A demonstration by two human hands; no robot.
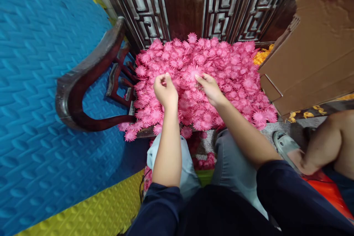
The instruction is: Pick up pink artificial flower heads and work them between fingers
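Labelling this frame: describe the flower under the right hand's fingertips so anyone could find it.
Find the dark wooden chair heaped with pink flowers. The right hand reaches into the middle of the heap; its fingertips touch one flower, lying face-up, fully spread and larger-looking than its neighbours.

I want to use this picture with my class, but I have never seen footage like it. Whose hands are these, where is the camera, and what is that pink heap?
The camera sits on a person's head and looks down, so both arms are that person's own. In front lies a pile of pink artificial flowers heaped on a dark wooden chair. The left hand is curled closed above the pile; what it holds is hidden. The right hand pinches at a flower on the heap. A brown cardboard box stands at right, and another person's leg shows beside it.
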